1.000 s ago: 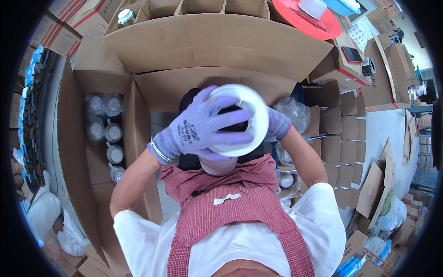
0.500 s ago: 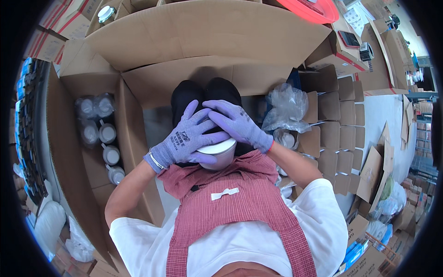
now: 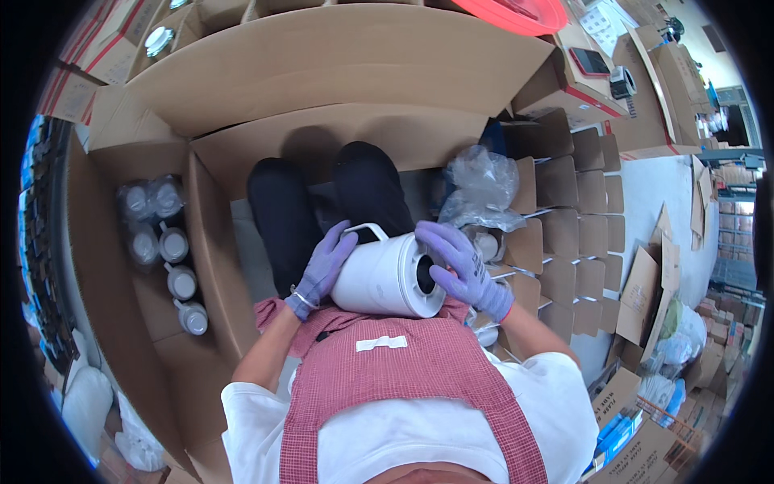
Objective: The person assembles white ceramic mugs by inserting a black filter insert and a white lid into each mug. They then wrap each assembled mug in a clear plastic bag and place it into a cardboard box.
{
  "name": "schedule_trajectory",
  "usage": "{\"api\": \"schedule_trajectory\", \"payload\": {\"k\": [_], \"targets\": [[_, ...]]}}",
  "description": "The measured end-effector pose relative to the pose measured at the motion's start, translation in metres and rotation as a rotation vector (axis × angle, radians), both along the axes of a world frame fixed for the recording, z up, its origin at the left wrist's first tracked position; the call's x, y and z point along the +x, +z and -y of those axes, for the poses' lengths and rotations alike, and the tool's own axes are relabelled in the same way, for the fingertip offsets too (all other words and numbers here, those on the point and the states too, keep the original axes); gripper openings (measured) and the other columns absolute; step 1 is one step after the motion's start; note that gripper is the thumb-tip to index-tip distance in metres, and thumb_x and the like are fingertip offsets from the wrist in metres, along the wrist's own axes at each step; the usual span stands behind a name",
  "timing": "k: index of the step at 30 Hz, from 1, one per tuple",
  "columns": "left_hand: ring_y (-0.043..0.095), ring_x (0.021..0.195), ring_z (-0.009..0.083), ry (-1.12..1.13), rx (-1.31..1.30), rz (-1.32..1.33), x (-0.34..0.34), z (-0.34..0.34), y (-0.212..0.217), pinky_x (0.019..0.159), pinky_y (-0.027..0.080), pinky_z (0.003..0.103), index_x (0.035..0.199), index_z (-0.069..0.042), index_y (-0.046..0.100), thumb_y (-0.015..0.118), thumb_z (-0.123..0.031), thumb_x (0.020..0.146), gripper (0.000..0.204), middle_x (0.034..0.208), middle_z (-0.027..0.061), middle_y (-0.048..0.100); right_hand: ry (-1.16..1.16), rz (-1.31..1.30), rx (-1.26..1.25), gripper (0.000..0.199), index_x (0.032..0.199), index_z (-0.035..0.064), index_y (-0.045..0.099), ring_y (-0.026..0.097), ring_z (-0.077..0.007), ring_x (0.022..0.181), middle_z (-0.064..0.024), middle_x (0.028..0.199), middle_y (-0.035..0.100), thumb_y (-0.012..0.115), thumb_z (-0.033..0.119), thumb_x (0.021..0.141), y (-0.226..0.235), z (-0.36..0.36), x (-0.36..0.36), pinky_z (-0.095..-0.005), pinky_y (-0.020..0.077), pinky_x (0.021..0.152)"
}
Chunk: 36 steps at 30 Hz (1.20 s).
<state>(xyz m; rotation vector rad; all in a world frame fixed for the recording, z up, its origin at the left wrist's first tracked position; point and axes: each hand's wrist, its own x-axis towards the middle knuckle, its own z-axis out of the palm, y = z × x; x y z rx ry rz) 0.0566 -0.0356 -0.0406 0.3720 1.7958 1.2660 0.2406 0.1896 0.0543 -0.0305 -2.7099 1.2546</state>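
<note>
A white jug (image 3: 372,278) with a loop handle lies on its side across my lap, its handle pointing away from me. My left hand (image 3: 326,266), in a purple glove, is closed around the jug's left end. At the other end, where a ring surrounds a dark round centre, my gloved right hand (image 3: 461,270) grips the edge with thumb and fingers. I cannot tell whether that end is the mouth or the base. Several white handled jugs (image 3: 182,281) stand in the open carton (image 3: 211,266) on my left, some wrapped in clear plastic.
To my right, a cardboard divider grid (image 3: 560,218) stands beside crumpled clear plastic bags (image 3: 484,185). A large carton (image 3: 347,68) spans the front. Beyond it are a red basin (image 3: 524,14), a phone (image 3: 590,62) and a tape roll (image 3: 622,82).
The jug has tipped from upright onto its side, showing its handle and ringed end. My hands have parted from over its top to opposite ends. My knees have spread apart.
</note>
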Motion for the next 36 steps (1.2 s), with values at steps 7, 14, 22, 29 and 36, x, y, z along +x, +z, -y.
{"api": "schedule_trajectory", "payload": {"k": [7, 14, 22, 29, 36], "targets": [[0.062, 0.092, 0.01, -0.084, 0.151, 0.225, -0.019, 0.01, 0.034, 0.084, 0.05, 0.026, 0.116, 0.0, 0.066, 0.068, -0.016, 0.089, 0.031, 0.102, 0.0053, 0.068, -0.353, 0.057, -0.701, 0.051, 0.138, 0.003, 0.049, 0.044, -0.0358, 0.132, -0.0196, 0.139, 0.048, 0.048, 0.027, 0.093, -0.05, 0.052, -0.01, -0.043, 0.0313, 0.113], [0.066, 0.084, 0.0121, -0.074, 0.105, 0.067, -0.041, 0.002, 0.044, 0.077, 0.053, 0.028, 0.104, -0.001, 0.075, 0.058, -0.013, 0.096, 0.022, 0.094, 0.0066, 0.074, 0.219, -0.434, -0.091, 0.061, 0.127, 0.0088, 0.059, 0.049, -0.0407, 0.121, -0.0182, 0.132, 0.052, 0.059, 0.043, 0.077, 0.001, 0.015, -0.062, -0.0507, 0.0373, 0.102], [0.069, 0.094, 0.0208, -0.049, 0.456, -0.386, -0.061, -0.027, 0.116, 0.087, 0.054, 0.034, 0.1, -0.001, 0.073, 0.062, -0.005, 0.085, 0.019, 0.098, 0.0096, 0.074, -0.34, -0.19, -0.245, 0.044, 0.143, 0.0043, 0.046, 0.04, -0.0333, 0.139, -0.0197, 0.145, 0.044, 0.044, 0.009, 0.099, 0.015, -0.014, -0.074, -0.0381, 0.0302, 0.116], [0.068, 0.105, 0.0318, -0.22, 0.5, -1.104, -0.057, -0.052, 0.154, 0.105, 0.046, 0.044, 0.098, -0.004, 0.072, 0.062, -0.004, 0.077, 0.023, 0.105, 0.0142, 0.073, -0.423, -0.073, -0.477, 0.044, 0.132, 0.0019, 0.054, 0.047, -0.0223, 0.129, -0.0128, 0.142, 0.047, 0.059, 0.024, 0.094, -0.008, -0.012, -0.09, -0.0325, 0.0391, 0.108], [0.068, 0.087, 0.0138, 0.149, 0.358, -0.062, -0.071, -0.044, 0.124, 0.085, 0.055, 0.029, 0.103, -0.002, 0.075, 0.058, -0.004, 0.089, 0.023, 0.095, 0.006, 0.074, -0.048, -0.27, -0.353, 0.056, 0.145, 0.0066, 0.041, 0.047, -0.0247, 0.131, -0.0136, 0.143, 0.045, 0.056, 0.028, 0.096, 0.055, -0.029, -0.104, -0.0347, 0.0393, 0.11]]}}
